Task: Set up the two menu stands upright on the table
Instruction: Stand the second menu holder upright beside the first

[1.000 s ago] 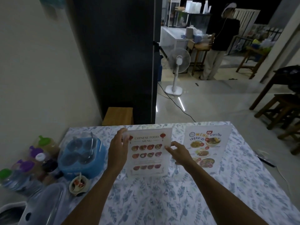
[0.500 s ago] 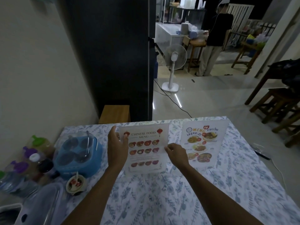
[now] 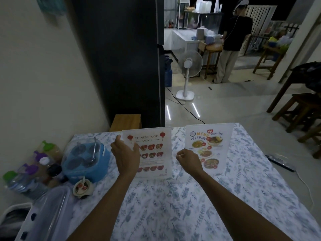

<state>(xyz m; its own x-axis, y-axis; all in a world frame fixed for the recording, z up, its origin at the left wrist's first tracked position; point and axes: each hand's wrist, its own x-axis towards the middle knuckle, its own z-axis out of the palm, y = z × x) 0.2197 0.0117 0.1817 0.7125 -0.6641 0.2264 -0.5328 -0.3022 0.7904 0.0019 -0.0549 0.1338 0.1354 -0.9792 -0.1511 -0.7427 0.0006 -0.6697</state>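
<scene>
Two menu stands are upright side by side on the floral tablecloth (image 3: pixel 173 206). The Chinese food menu stand (image 3: pixel 152 153) is on the left, and my left hand (image 3: pixel 126 156) rests against its left edge, fingers spread over the front. The Thai menu stand (image 3: pixel 211 146) is on the right, with no hand on it. My right hand (image 3: pixel 188 160) hovers between the two stands with its fingers curled, a small gap away from the Chinese menu's right edge and holding nothing.
A blue condiment caddy (image 3: pixel 86 160), several bottles (image 3: pixel 33 169), a small sauce cup (image 3: pixel 81 187) and a clear plastic box (image 3: pixel 46 211) crowd the table's left side. A wooden stool (image 3: pixel 126 122) stands behind the table. A person (image 3: pixel 232 40) and a fan (image 3: pixel 188 73) are far back.
My right hand has let go of the Chinese menu's right edge and drawn back with curled fingers. The left hand stays on its left edge.
</scene>
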